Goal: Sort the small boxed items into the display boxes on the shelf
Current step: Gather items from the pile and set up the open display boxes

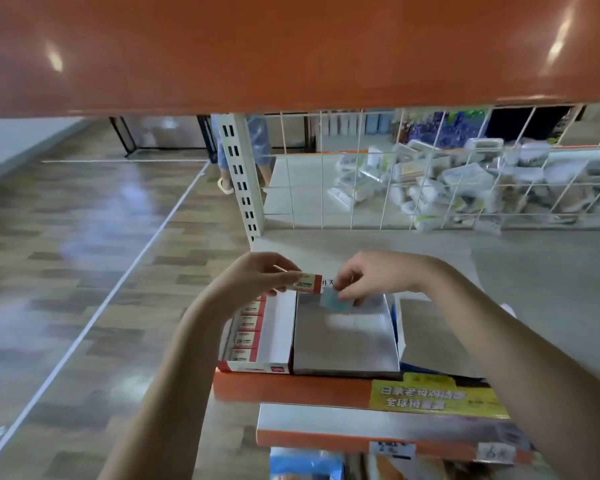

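Nearest, the orange shelf edge (291, 389) carries a yellow printed strip (433, 396), with handwritten price tags on the shelf lip below it. Just behind the edge stand the display boxes: a red-and-white display box (278, 334) on the left, with a column of small red-and-white items down its left side, and a grey display box (343, 341) to its right, nearly bare.

Over the far ends of these, the left hand (253, 278) pinches a red-and-white boxed item (307, 284) between thumb and fingers. The right hand (368, 278) has its fingertips closed on a small blue boxed item (333, 299) at the far edge of the grey box.

I'd judge each item belongs with its own colour. Best to lower the blue one flat into the far corner, square to the wall, and slot the red one in line with its column.

Farther back, a white wire grid (361, 174) fences off a heap of white packets (465, 181). A person's legs (257, 150) show beyond the slotted upright (241, 174).
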`<state>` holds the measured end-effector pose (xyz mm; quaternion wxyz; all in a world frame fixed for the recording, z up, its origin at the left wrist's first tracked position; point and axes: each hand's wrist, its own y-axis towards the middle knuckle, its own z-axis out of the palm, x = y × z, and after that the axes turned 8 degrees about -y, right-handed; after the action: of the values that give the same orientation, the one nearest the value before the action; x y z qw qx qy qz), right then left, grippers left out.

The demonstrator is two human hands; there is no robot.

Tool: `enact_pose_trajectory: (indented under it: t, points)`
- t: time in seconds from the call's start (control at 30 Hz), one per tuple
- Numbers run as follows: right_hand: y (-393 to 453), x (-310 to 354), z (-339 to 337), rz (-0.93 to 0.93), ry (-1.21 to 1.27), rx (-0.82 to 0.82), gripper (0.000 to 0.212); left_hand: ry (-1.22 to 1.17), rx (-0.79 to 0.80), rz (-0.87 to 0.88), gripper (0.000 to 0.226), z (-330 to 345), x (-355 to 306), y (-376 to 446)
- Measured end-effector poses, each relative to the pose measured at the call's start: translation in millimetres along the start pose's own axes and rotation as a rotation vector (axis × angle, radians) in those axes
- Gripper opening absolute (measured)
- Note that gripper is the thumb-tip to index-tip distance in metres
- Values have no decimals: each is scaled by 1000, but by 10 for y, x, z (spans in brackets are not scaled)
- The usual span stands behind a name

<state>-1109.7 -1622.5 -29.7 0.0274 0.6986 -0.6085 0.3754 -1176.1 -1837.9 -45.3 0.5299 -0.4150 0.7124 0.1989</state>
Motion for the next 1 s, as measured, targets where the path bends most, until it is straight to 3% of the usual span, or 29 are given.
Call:
enact_pose_trajectory:
  t: [0.23, 0.43, 0.6, 1.0]
  points:
    - [230, 169, 241, 25, -118, 205, 28, -73, -32, -16, 14, -32, 161, -72]
    - [323, 225, 425, -5, -118, 304, 26, -132, -33, -24, 11, -111, 232, -152]
    - [338, 257, 510, -11, -160, 315, 23, -149, 12, -7, 11, -153, 241, -209]
    - [303, 268, 610, -15, -262, 164, 16, -150, -33, -42, 9, -140, 326, -223]
